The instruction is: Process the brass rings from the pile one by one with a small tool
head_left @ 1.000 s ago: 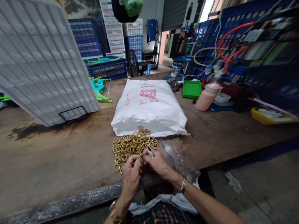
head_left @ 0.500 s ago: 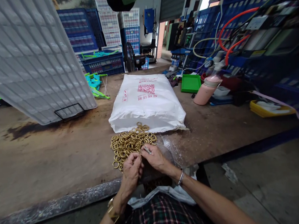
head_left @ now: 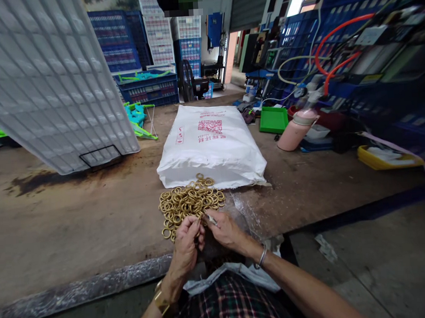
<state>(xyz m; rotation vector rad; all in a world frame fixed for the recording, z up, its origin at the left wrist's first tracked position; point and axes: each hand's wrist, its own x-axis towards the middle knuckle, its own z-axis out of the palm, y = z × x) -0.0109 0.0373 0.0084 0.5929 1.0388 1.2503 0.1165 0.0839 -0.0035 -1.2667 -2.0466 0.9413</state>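
A heap of brass-coloured rings (head_left: 184, 203) lies on the worktable in front of me. At its near edge my left hand (head_left: 187, 242) is closed in a pinch, thumb against forefinger, on what looks like one ring, mostly hidden by the fingertips. Close beside it, on the right, my right hand (head_left: 227, 229) is closed around a small silvery metal tool (head_left: 211, 219), whose exact kind I cannot make out. The fingertips of both hands nearly meet. Just behind the heap lies a full white sack (head_left: 212, 152) with red print, a few rings resting against its front.
A large white ribbed plastic crate (head_left: 60, 91) stands tilted at left on the wooden table (head_left: 75, 220). Turquoise and green plastic parts (head_left: 138, 118) lie behind it. To the right are a green tray (head_left: 273, 120), a pink bottle (head_left: 295, 132) and a yellow tray (head_left: 381, 160).
My right hand has shifted slightly right and down, and its fingertips have drawn a little apart from the left. The left hand keeps its pinch. The whole view has shifted slightly.
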